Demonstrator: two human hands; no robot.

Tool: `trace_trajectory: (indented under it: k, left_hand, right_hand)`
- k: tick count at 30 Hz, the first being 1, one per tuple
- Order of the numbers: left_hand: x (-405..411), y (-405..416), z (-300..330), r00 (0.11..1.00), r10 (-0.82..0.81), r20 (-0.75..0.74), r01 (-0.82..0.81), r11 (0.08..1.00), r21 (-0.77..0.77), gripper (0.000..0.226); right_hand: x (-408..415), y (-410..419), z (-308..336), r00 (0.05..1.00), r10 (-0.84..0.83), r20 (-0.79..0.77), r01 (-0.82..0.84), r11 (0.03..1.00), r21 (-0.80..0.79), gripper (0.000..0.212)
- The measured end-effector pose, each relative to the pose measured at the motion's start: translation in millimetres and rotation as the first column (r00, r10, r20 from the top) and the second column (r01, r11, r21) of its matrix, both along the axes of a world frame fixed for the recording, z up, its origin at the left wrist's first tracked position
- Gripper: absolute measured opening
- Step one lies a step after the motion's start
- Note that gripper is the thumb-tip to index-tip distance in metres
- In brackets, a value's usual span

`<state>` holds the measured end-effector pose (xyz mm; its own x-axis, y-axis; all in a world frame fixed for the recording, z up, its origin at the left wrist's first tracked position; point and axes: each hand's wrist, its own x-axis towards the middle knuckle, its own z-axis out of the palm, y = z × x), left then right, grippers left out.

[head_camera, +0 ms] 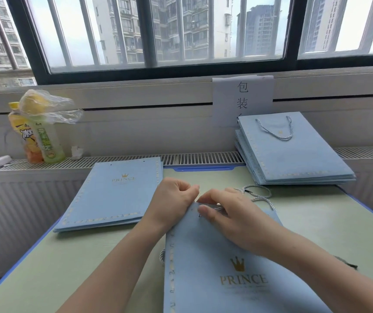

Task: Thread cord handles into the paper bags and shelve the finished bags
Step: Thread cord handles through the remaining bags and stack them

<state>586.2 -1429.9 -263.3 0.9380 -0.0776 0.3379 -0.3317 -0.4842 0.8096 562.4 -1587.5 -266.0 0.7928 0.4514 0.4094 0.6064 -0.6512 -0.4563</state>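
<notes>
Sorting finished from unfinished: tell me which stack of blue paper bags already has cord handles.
The stack of light blue paper bags at far right: a twisted cord handle loops across its top bag. The left stack shows empty holes.

1. A wide window (181, 30) with a dark frame and pale vertical bars fills the top; grey daylight comes through it.
2. High-rise apartment blocks (126, 28) stand outside.
3. Below runs a white sill (113, 96), then a slatted radiator grille (203, 158).
4. A pale green surface (68, 256) with a blue edge stands against the white radiator (22, 211).
</notes>
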Motion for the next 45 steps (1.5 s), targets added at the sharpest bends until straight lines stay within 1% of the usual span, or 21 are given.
trace_trajectory:
  k: [3,7,9,12,14,16,18,19,21,23,26,30,34,37,40,42,45]
  left_hand:
    - [-1,0,1,1.000,-0.004,0.000,0.004,1.000,0.029,0.052]
    - [-1,1,1,1.000,-0.012,-0.021,0.013,1.000,0.021,0.046]
    - [-1,2,1,1.000,-0.009,-0.019,0.010,0.999,0.030,0.046]
    - [-3,0,2,0.999,-0.024,-0.035,0.025,0.999,0.022,0.046]
    - [-3,1,4,0.993,-0.045,-0.109,0.040,0.998,-0.050,0.043]
    - [-3,5,9,0.967,-0.107,-0.231,0.065,0.981,-0.182,0.042]
    - [-3,10,14,0.929,-0.195,-0.315,0.102,0.952,-0.287,0.049]
    - [-3,11,16,0.913,-0.226,-0.339,0.119,0.944,-0.308,0.053]
    - [-3,12,17,0.895,-0.247,-0.371,0.144,0.948,-0.282,0.060]
    - [-4,11,17,0.878,-0.262,-0.400,0.172,0.954,-0.247,0.060]
    - [-5,11,17,0.857,-0.294,-0.422,0.205,0.948,-0.243,0.061]
    - [-4,14,18,0.841,-0.290,-0.456,0.212,0.953,-0.216,0.062]
    - [-4,14,17,0.827,-0.291,-0.481,0.212,0.954,-0.212,0.060]
    - [-3,12,14,0.843,-0.287,-0.455,0.210,0.954,-0.212,0.056]
    - [-2,11,10,0.869,-0.270,-0.415,0.193,0.957,-0.217,0.051]
    - [-2,11,9,0.879,-0.257,-0.403,0.182,0.960,-0.215,0.052]
    - [-1,11,7,0.893,-0.235,-0.384,0.163,0.964,-0.210,0.054]
  right_hand:
    - [0,-1,-1,1.000,0.002,-0.010,-0.001,0.999,0.044,0.017]
    - [2,-2,-3,1.000,0.008,-0.030,-0.006,0.998,0.056,0.021]
    - [2,-2,-3,0.999,0.015,-0.042,-0.013,0.999,0.046,0.024]
    - [1,-2,-4,0.999,-0.012,-0.042,0.014,0.999,0.053,0.023]
    - [0,-1,-4,0.998,-0.030,-0.051,0.034,0.996,0.083,0.019]
    - [0,-1,-2,0.998,-0.041,-0.053,0.047,0.992,0.118,0.014]
    - [0,-1,1,0.997,-0.054,-0.052,0.061,0.988,0.145,0.016]
    - [-1,-2,3,0.997,-0.059,-0.051,0.066,0.986,0.151,0.018]
    - [-3,-2,4,0.997,-0.066,-0.040,0.071,0.988,0.134,0.022]
    - [-2,-3,3,0.997,-0.071,-0.026,0.073,0.992,0.106,0.025]
    - [0,-4,1,0.998,-0.048,-0.042,0.052,0.992,0.118,0.025]
    - [2,-6,0,0.999,-0.018,-0.046,0.023,0.994,0.104,0.026]
    - [2,-9,0,1.000,0.008,0.003,-0.008,0.998,0.065,0.024]
    - [2,-10,1,0.998,0.030,0.060,-0.032,0.999,0.021,0.027]
    - [2,-10,1,0.994,0.057,0.092,-0.058,0.998,0.003,0.020]
    - [3,-11,0,0.993,0.058,0.101,-0.058,0.998,-0.003,0.016]
    - [4,-11,-2,0.991,0.061,0.118,-0.059,0.998,-0.016,0.015]
